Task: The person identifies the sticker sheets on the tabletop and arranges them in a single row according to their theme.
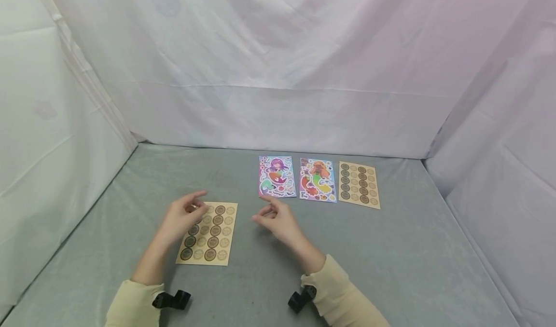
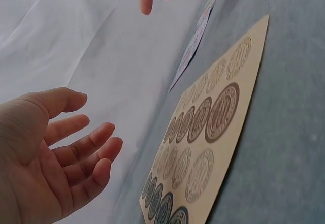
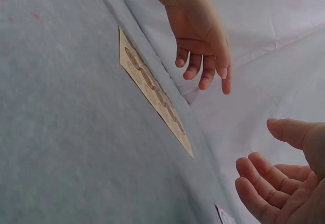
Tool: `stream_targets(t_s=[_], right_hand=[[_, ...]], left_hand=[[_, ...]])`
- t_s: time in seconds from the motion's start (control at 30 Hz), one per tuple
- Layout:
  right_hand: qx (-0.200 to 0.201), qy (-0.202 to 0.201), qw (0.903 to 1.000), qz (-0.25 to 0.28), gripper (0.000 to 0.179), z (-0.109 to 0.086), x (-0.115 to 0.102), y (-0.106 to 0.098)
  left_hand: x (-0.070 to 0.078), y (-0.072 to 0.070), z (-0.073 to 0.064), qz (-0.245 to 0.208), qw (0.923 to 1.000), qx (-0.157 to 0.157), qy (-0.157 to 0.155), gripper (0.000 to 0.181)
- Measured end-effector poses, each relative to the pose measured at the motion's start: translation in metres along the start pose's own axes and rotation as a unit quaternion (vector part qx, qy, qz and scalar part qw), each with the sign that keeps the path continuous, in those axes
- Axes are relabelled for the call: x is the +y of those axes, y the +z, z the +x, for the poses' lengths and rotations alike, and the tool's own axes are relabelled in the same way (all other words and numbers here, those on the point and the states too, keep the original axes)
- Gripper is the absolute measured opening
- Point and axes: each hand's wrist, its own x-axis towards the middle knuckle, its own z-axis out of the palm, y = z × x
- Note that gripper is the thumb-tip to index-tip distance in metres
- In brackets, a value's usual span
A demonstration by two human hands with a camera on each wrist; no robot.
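Note:
A tan sheet of round stickers (image 1: 224, 235) lies flat on the grey table, with dark and pale circles in columns. Over its upper left part hovers my left hand (image 1: 180, 218), fingers loosely bent and holding nothing. In the left wrist view that hand (image 2: 66, 158) is beside the sticker sheet (image 2: 213, 112), thumb apart from the fingers. My right hand (image 1: 280, 221) is raised to the right of the sheet, likewise holding nothing. The right wrist view shows its fingers (image 3: 264, 183) relaxed and slightly curved, with the left hand (image 3: 200, 36) across from it.
Toward the back lie two colourful mermaid sticker sheets (image 1: 277, 176) (image 1: 318, 180) and a second tan sheet of round stickers (image 1: 359, 184) in a row. White cloth (image 1: 278, 110) hangs around the back and sides of the grey table (image 1: 412, 259). Black straps (image 1: 171, 300) sit on both sleeves.

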Motion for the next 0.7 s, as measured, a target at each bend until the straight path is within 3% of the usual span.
stream_targets(t_s=[0.2,0.37,0.7], right_hand=[[0.019,-0.005,0.9997,-0.015,0.059,0.004,0.017,-0.011],[0.027,-0.012,0.9993,-0.023,0.057,0.003,0.020,-0.020],[0.055,0.013,0.9984,-0.007,0.055,-0.001,0.017,-0.037]], left_hand=[[0.009,0.006,0.004,-0.002,0.9998,0.006,0.016,0.044],[0.012,0.015,0.008,-0.013,0.9997,0.001,0.023,0.046],[0.023,0.033,0.011,-0.058,0.9975,-0.017,0.035,0.046]])
